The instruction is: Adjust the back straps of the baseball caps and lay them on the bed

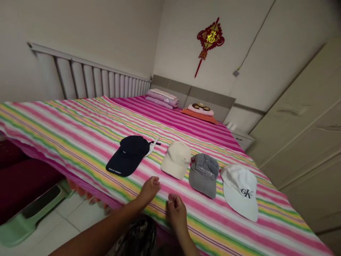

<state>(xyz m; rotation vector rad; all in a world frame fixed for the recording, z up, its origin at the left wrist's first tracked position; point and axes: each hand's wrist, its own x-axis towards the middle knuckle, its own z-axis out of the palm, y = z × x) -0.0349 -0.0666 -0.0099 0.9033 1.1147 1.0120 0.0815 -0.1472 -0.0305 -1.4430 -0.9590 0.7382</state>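
1. Head view, with the clock centred between the two hands and 12 straight up the frame: four caps in a loose row on a striped sheet [80,124].
2. Left hand [150,189]: nothing in it that I can see, fingers loosely bent, thumb side toward the other hand. Nearest caps are the navy and beige ones.
3. Right hand [177,210]: sits at the left one's 4 o'clock, a gap between them. Also looks released, fingers curled in. Can't tell if either one touches the sheet.
4. Navy cap [129,156]: 10 o'clock, brim aimed at about 8, small white lettering on the edge. Some white piece [152,146] pokes out at its 2 o'clock, can't tell what that is.
5. Beige cap [176,159]: between 12 and 1, tiny dark mark on the front.
6. Gray cap [204,175]: 2 o'clock, just beside the beige one, pale script across it.
7. White cap [239,190]: 3 o'clock, big dark letters up front.
8. Further out, folded lilac bedding [162,99] at 12, red wall ornament [210,37] around 1.
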